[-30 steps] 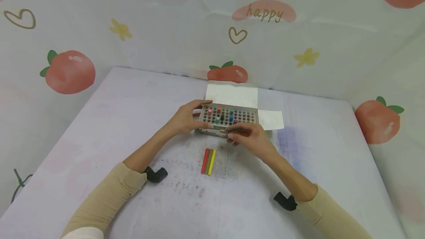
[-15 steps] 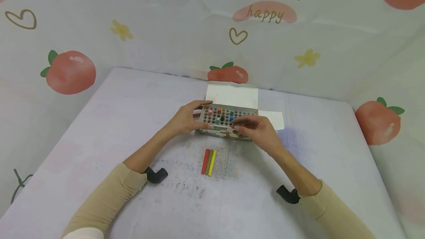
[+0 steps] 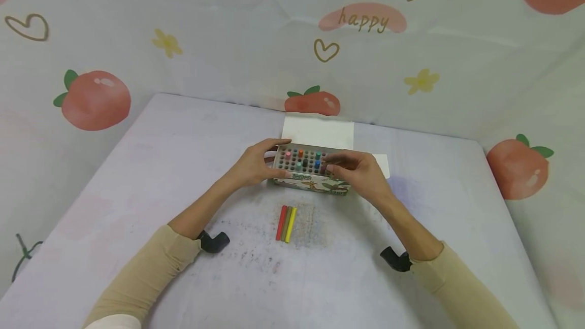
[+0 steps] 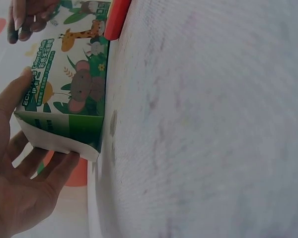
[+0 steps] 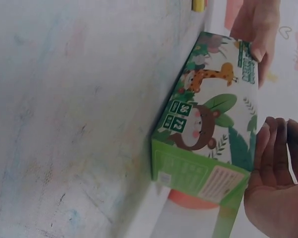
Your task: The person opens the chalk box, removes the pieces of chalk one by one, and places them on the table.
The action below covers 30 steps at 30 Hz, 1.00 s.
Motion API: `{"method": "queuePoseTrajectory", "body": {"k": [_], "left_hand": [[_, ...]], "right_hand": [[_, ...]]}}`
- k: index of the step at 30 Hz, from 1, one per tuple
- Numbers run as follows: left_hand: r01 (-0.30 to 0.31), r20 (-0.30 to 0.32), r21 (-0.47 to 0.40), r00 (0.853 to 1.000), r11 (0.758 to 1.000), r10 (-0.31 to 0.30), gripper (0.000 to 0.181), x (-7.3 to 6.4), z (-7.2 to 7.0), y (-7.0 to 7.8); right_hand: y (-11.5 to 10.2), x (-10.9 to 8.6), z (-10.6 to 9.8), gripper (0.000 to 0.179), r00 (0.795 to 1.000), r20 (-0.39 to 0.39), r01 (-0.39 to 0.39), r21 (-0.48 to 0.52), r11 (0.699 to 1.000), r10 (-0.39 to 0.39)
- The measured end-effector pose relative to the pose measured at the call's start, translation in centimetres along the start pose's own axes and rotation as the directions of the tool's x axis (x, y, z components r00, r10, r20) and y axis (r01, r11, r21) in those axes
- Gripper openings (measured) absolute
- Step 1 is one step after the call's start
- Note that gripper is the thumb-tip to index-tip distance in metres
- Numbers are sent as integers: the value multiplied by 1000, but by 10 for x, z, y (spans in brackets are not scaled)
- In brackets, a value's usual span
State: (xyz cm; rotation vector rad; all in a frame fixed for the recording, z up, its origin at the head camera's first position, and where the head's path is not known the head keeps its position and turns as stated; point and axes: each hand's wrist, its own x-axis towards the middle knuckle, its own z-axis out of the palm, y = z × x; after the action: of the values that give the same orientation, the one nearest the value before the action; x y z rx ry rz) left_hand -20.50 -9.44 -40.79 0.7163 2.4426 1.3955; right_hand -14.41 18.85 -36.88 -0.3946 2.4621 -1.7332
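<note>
In the head view an open crayon box [image 3: 313, 183] with a holed tray stands at the table's middle. Several crayons stand upright in its holes, among them a pink crayon [image 3: 288, 154], an orange crayon [image 3: 300, 153] and a blue crayon [image 3: 317, 164]. My left hand [image 3: 255, 164] grips the box's left end, thumb on the front edge and fingers round the flap side. Over the tray's right part is my right hand [image 3: 358, 169], thumb and forefinger close together beside a dark purplish spot; whether they pinch a crayon is unclear. The right wrist view shows its fingers bent behind the box.
A red crayon [image 3: 281, 223], a brown crayon [image 3: 286, 224] and a yellow crayon [image 3: 291, 225] lie side by side before the box. Its white lid [image 3: 318, 130] stands raised behind, and a side flap [image 3: 382, 165] sticks out right. Smudges mark the cloth.
My right hand has risen from the box's front to the tray's right part, uncovering the printed front and covering the right-hand holes. My left hand keeps its grip.
</note>
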Motion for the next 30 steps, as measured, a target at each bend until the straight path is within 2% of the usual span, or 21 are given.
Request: {"method": "queuePoseTrajectory", "body": {"k": [7,14,23,30], "left_hand": [[5,3,5,1000,1000,-5,82,0,-1,0],[3,0,-2,1000,1000,-3,83,0,0,1],[6,-5,-8,1000,1000,-6,82,1,1,2],[18,-4,-2,1000,1000,-18,82,0,1,3]], "right_hand": [[3,1,-2,21,999,-33,-2,-116,993,-2],[6,5,-5,20,999,-31,-40,-157,987,36],[8,11,-3,20,998,51,-5,-334,943,24],[7,15,-1,19,997,69,14,-433,901,18]]}}
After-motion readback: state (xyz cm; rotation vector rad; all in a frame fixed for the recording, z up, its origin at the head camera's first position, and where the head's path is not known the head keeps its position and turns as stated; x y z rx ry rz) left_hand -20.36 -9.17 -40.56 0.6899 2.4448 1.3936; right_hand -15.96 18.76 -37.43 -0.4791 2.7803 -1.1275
